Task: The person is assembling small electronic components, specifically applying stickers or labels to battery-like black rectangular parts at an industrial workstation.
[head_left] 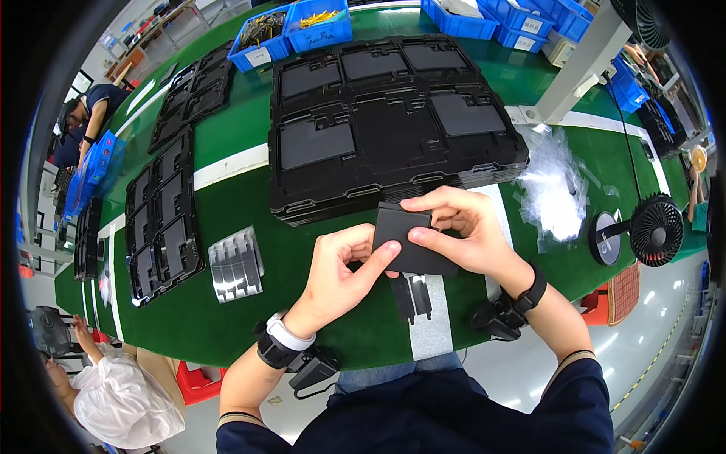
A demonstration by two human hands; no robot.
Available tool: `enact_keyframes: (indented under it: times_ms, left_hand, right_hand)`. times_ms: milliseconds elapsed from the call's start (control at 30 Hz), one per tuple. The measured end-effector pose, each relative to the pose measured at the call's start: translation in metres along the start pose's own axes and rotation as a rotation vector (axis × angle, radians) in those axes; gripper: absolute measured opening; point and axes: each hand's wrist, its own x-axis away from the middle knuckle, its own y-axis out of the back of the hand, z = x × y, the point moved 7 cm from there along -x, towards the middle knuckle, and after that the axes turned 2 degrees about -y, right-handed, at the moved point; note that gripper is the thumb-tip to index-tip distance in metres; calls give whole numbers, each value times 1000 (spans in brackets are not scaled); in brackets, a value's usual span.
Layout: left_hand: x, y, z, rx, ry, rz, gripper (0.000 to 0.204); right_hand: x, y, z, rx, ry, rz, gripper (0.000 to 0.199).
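Both my hands hold a flat, dark grey rectangular panel (412, 240) above the front edge of the green table. My left hand (344, 265) pinches its left side, thumb on the face. My right hand (473, 231) grips its upper right part, with the thumb on the face and the fingers curled behind the edge. Just beyond my hands stands a stack of black moulded trays (397, 144); several similar dark panels lie in the top tray's compartments. Below the held panel, dark strips (414, 297) lie on a white band of the table.
A sheet with dark strips (237, 265) lies left of my hands. More trays (164, 216) stand farther left. At right are a heap of clear film pieces (556, 189), a small black fan (655, 229) and a metal post (582, 68). Blue bins (321, 34) line the back.
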Motion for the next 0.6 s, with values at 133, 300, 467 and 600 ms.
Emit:
enact_keyframes:
  times_ms: [133,300,467,600]
  left_hand:
    - [0,-5,-6,127,3,72,17]
    - [5,-14,0,220,34,231,21]
    - [9,-20,1,270,62,303,21]
    - [7,-22,1,259,116,270,21]
  right_hand:
    - [-2,2,5,-344,32,131,32]
    - [-2,-10,-3,-620,-64,232,30]
    - [1,-12,-10,-670,-140,282,33]
    - [1,-7,-1,-565,-78,271,34]
